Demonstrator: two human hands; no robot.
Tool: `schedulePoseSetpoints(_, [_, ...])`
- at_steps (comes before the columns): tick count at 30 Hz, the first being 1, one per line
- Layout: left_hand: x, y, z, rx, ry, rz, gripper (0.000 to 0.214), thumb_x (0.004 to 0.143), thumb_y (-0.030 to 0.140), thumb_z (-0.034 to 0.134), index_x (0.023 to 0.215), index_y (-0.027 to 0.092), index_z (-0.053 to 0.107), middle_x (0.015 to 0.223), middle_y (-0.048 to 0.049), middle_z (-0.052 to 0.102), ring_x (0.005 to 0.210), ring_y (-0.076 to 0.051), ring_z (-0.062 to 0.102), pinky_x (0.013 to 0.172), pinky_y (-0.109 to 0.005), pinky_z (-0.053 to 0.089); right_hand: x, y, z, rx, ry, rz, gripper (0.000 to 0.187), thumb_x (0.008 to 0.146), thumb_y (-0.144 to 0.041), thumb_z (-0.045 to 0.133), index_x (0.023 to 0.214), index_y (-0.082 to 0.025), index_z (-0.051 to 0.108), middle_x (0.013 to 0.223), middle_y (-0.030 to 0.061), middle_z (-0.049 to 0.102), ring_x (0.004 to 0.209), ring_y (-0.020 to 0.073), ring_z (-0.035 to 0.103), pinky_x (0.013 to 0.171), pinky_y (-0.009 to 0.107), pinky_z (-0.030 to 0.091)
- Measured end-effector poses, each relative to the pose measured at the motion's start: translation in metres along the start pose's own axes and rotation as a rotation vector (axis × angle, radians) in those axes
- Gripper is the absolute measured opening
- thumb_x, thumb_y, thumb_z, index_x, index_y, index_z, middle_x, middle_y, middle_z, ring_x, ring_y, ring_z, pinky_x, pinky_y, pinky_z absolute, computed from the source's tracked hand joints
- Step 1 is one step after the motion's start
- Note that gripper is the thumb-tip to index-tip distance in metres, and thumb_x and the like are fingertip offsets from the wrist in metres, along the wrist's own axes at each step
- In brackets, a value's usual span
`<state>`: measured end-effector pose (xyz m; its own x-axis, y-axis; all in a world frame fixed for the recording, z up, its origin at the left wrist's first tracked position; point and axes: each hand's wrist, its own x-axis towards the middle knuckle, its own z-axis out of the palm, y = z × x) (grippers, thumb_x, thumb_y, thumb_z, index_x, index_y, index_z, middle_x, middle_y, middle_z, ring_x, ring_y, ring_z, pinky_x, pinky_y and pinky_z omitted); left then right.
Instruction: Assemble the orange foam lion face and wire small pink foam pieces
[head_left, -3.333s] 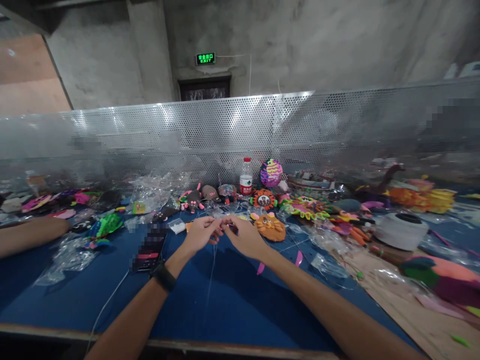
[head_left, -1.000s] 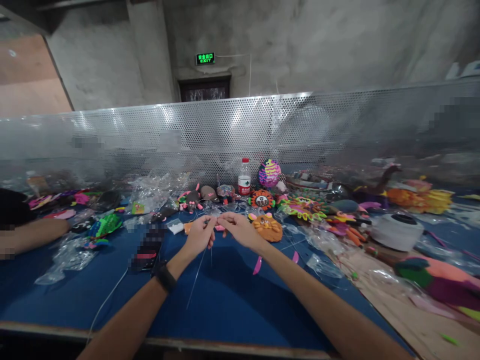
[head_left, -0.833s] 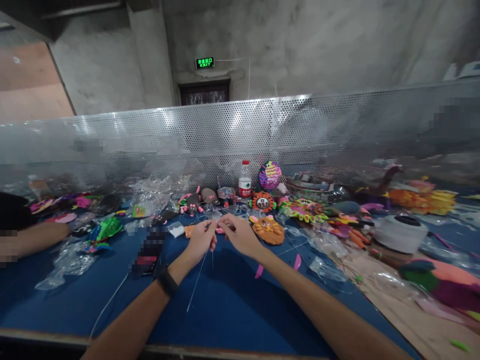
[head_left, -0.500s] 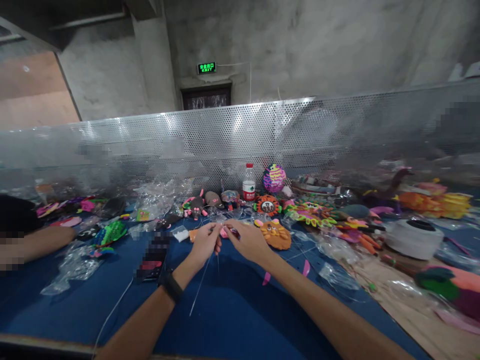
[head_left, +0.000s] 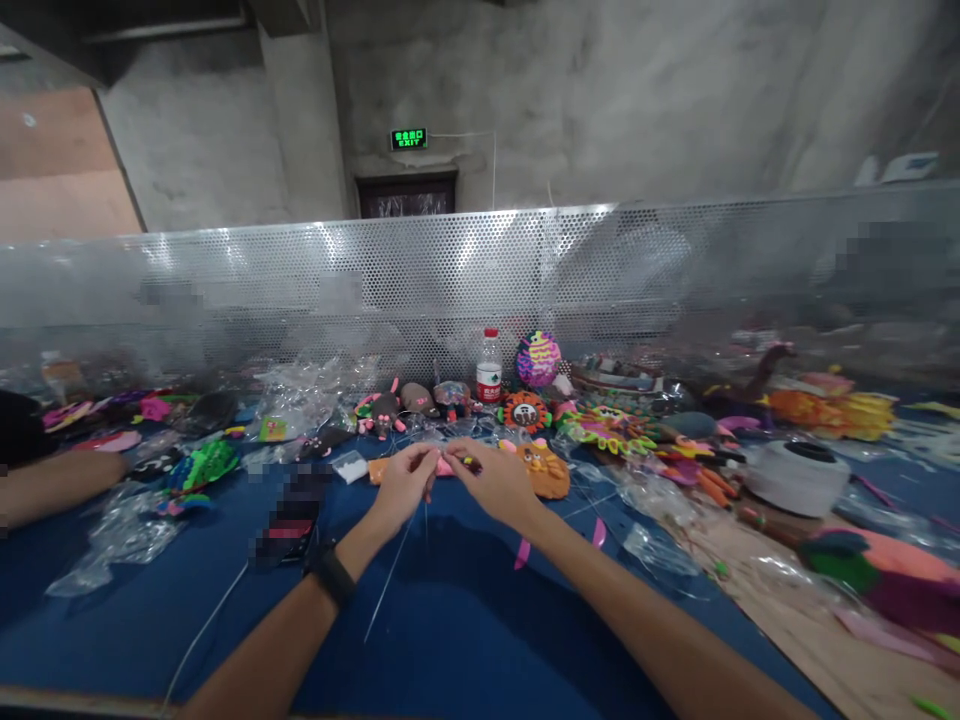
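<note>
Thread (head_left: 388, 580) dangling off a fingertip pinch, clutter on three sides

So the thread is held up over the middle of the surface (head_left: 457, 650), and the left hand (head_left: 402, 485) is clearly the nearer one, since it's let out from just under those fingers. Its long axis is slanted down from the grip toward the near edge, leaning to the near left corner, so the loose end is pointed away from the right hand (head_left: 487, 482). A shorter strand (head_left: 426, 515) is seen hanging almost straight down beside it; whether it's the same piece can't be told.

Grip-wise, both sets of fingertips are brought together in a narrow pinch. The thread looks held on the left; what's held on the right, if anything, is too small to be made out.

Far side is pretty crowded: the cat face (head_left: 547, 472) is partly covered by the right hand, with the bottle (head_left: 489, 372) stood near the far edge. Toward the left edge, the phone (head_left: 292, 525) is laid near the left wrist, and another person's arm (head_left: 60, 485) is rested past it. Pink strips (head_left: 523, 553) are scattered by the right forearm, with the spool (head_left: 799, 480) parked farther right.
</note>
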<state>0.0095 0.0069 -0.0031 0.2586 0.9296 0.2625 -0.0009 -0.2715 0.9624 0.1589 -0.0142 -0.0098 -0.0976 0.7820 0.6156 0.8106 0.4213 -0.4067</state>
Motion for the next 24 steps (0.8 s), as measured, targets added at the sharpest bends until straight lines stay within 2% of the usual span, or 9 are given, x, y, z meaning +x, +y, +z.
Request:
schedulePoseSetpoints(4, [-0.001, 0.0, 0.0, -0.055, -0.027, -0.007, 0.04, 0.066, 0.051, 0.066, 0.081, 0.014, 0.063, 0.045, 0.0072, 0.043, 0.04, -0.007, 0.038, 0.037, -0.019, 0.035, -0.001, -0.004, -0.003, -0.031, 0.001, 0.044, 0.021, 0.09, -0.037, 0.05, 0.104, -0.029, 0.062, 0.09, -0.0021, 0.075, 0.081, 0.0204, 0.069, 0.07, 0.029, 0.045])
schedulePoseSetpoints(9, [-0.005, 0.003, 0.003, -0.17, -0.007, -0.089, 0.037, 0.061, 0.044, 0.072, 0.083, 0.015, 0.063, 0.058, 0.0041, 0.051, 0.049, -0.008, 0.045, 0.04, -0.018, 0.037, -0.002, -0.008, -0.006, -0.015, -0.006, 0.07, 0.025, 0.09, -0.037, 0.048, 0.112, -0.03, 0.06, 0.092, -0.0018, 0.074, 0.082, 0.0216, 0.069, 0.077, 0.033, 0.044])
schedulePoseSetpoints(13, [-0.005, 0.005, 0.005, -0.248, 0.03, -0.178, 0.03, 0.06, 0.035, 0.074, 0.078, 0.015, 0.062, 0.062, 0.0022, 0.055, 0.052, -0.008, 0.05, 0.043, -0.018, 0.041, -0.002, -0.007, -0.005, -0.002, 0.026, 0.053, 0.025, 0.089, -0.035, 0.049, 0.11, -0.029, 0.061, 0.092, -0.0007, 0.074, 0.071, 0.0192, 0.068, 0.074, 0.032, 0.046])
schedulePoseSetpoints(20, [-0.007, 0.013, 0.007, -0.376, 0.013, -0.28, 0.018, 0.067, 0.025, 0.071, 0.078, 0.014, 0.064, 0.06, 0.002, 0.055, 0.049, -0.007, 0.048, 0.045, -0.018, 0.04, -0.004, -0.009, -0.006, 0.09, 0.003, -0.007, 0.026, 0.089, -0.027, 0.044, 0.109, -0.025, 0.06, 0.094, 0.0013, 0.073, 0.077, 0.0182, 0.068, 0.068, 0.028, 0.046])
schedulePoseSetpoints(24, [-0.009, 0.017, 0.008, -0.436, 0.024, -0.302, 0.015, 0.068, 0.022, 0.071, 0.078, 0.014, 0.063, 0.058, 0.0032, 0.053, 0.046, -0.006, 0.046, 0.043, -0.017, 0.038, -0.004, -0.009, -0.008, 0.091, 0.014, 0.03, 0.022, 0.089, -0.03, 0.045, 0.1, -0.024, 0.062, 0.082, 0.0015, 0.072, 0.072, 0.018, 0.066, 0.062, 0.026, 0.043])
